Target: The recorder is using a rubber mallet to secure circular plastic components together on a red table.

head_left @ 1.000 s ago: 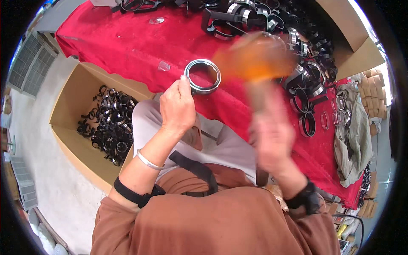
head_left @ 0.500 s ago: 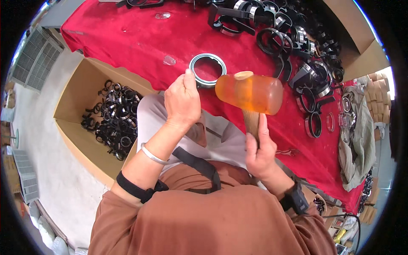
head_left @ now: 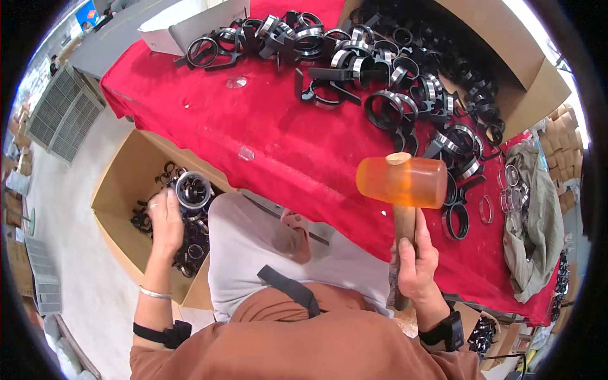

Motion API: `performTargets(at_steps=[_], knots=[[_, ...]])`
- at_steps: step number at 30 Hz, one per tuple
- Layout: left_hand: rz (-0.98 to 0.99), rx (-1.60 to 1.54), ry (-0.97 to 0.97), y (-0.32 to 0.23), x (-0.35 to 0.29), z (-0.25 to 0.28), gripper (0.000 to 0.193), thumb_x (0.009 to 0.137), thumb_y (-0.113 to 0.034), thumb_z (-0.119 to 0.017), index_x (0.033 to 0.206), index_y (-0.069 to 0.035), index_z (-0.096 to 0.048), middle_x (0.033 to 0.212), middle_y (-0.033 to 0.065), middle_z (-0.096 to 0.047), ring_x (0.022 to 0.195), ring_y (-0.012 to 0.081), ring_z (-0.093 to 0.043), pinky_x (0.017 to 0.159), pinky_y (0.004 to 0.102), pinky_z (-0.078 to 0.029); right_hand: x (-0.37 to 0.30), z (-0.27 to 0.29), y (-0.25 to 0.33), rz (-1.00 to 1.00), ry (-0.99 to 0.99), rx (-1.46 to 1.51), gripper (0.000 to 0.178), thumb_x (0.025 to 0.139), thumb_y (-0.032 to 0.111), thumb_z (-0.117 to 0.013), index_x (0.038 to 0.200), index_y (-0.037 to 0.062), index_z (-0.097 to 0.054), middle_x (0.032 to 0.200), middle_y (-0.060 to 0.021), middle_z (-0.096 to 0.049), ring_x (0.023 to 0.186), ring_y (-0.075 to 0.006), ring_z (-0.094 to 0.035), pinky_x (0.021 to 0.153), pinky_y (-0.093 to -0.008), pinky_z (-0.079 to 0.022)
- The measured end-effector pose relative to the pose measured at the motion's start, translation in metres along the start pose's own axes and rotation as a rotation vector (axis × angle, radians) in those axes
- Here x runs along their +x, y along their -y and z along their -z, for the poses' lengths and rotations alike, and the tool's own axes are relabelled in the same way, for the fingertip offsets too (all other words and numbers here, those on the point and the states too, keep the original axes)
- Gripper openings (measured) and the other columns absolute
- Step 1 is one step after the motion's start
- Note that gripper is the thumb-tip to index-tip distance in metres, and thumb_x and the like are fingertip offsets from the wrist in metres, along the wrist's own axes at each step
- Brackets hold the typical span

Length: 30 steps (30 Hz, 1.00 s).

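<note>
Over the open cardboard box on the left, my left hand [head_left: 166, 221] grips a round silver-grey ring [head_left: 193, 206] by its left edge. Below it lie many black brackets with ring clamps [head_left: 195, 252], heaped inside that box. My right hand [head_left: 417, 261] is wrapped around the wooden handle of a mallet [head_left: 418, 183], whose translucent orange head points upward above the near edge of the red-covered table.
A red cloth [head_left: 285, 136] covers the table. Black ring brackets [head_left: 329, 50] lie piled along its far side, before a large cardboard box [head_left: 532, 95]. A grey-green cloth [head_left: 538, 221] hangs at the right. The left cardboard box [head_left: 120, 183] stands beside my legs.
My left hand has carried the ring from the table edge leftward and down over the box. The mallet has shifted slightly right in the view, which has also tilted.
</note>
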<state>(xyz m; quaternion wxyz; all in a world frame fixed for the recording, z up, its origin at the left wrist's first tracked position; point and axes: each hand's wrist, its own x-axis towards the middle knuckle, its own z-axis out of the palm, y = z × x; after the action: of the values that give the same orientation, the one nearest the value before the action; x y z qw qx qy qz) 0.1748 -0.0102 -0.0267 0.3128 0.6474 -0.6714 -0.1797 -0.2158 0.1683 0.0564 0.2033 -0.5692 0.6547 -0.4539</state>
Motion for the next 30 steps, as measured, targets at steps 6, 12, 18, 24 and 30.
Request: performTargets(at_steps=[6, 12, 18, 24, 30], knots=[[-0.887, 0.243, -0.274, -0.147, 0.037, -0.032, 0.026, 0.078, -0.015, -0.057, 0.102, -0.005, -0.061, 0.104, 0.0113, -0.057, 0.106, 0.0269, -0.05, 0.098, 0.0412, -0.034, 0.007, -0.001, -0.009, -0.088, -0.055, 0.213, 0.054, 0.086, 0.003, -0.046, 0.137, 0.0006, -0.03, 0.072, -0.0031, -0.057, 0.054, -0.007, -0.05, 0.052, -0.0211, -0.044], [-1.144, 0.913, -0.478, -0.233, 0.109, -0.107, 0.024, 0.078, -0.016, -0.051, 0.095, -0.004, -0.063, 0.099, 0.0066, -0.058, 0.113, 0.0205, -0.046, 0.096, 0.067, -0.021, 0.008, 0.0, -0.009, -0.078, -0.014, 0.222, 0.053, 0.086, 0.002, -0.046, 0.136, -0.0006, -0.031, 0.071, -0.0028, -0.056, 0.054, -0.0065, -0.049, 0.051, -0.0207, -0.043], [-0.998, 0.759, 0.148, -0.246, 0.142, -0.068, 0.024, 0.085, -0.026, -0.052, 0.08, -0.006, -0.063, 0.085, 0.0048, -0.06, 0.088, 0.0194, -0.054, 0.083, 0.0436, -0.039, 0.007, 0.002, -0.009, -0.065, 0.021, 0.173, 0.052, 0.089, 0.009, -0.041, 0.137, -0.0025, -0.025, 0.069, -0.0035, -0.052, 0.053, -0.0069, -0.047, 0.048, -0.02, -0.041], [-0.31, -0.481, 0.728, -0.219, 0.126, -0.034, 0.037, 0.094, -0.034, -0.045, 0.076, -0.003, -0.056, 0.067, 0.0006, -0.053, 0.062, 0.0082, -0.048, 0.057, 0.0259, -0.041, 0.012, -0.002, -0.004, -0.165, -0.019, 0.38, 0.05, 0.09, 0.007, -0.043, 0.136, -0.0018, -0.029, 0.07, -0.0017, -0.053, 0.053, -0.0061, -0.047, 0.048, -0.0193, -0.04], [0.066, -0.842, 0.728, -0.141, 0.018, -0.046, 0.032, 0.096, -0.03, -0.039, 0.087, -0.004, -0.055, 0.077, 0.005, -0.058, 0.074, 0.0147, -0.056, 0.072, 0.0285, -0.044, 0.007, -0.009, 0.001, -0.268, 0.087, 0.395, 0.053, 0.089, 0.006, -0.046, 0.137, -0.0025, -0.027, 0.079, -0.0041, -0.054, 0.059, -0.0064, -0.049, 0.051, -0.0194, -0.042]])
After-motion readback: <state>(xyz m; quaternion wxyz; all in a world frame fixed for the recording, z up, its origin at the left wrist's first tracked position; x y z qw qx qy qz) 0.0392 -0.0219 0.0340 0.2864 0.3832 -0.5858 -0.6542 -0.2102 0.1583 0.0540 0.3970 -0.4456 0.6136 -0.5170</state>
